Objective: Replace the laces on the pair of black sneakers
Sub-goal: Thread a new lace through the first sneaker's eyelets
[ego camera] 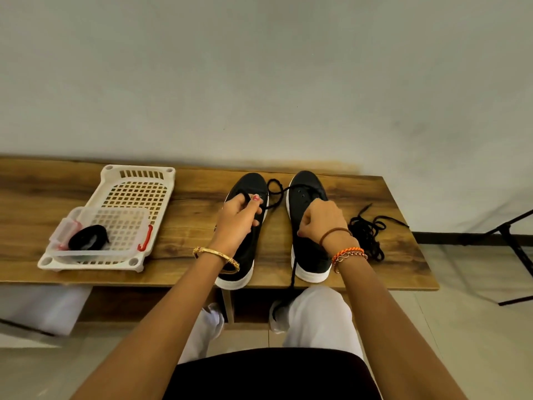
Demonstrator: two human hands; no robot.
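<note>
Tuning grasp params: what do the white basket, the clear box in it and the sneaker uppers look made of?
White basket: looks like rigid moulded plastic, matte, with a slotted grid floor and walls.
Clear box: likely translucent plastic; the basket grid shows through it, and it has a red clip.
Sneaker uppers, left sneaker and right sneaker: probably canvas or similar fabric, a dull black weave without shine; the white sole rims look like rubber.

1. Two black canvas sneakers [305,226] stand side by side at the centre of the wooden plank table [187,226].
2. A white perforated plastic tray [138,180], left, holds a clear plastic box [115,226].
3. A loose black lace pile [369,229] lies right.
</note>
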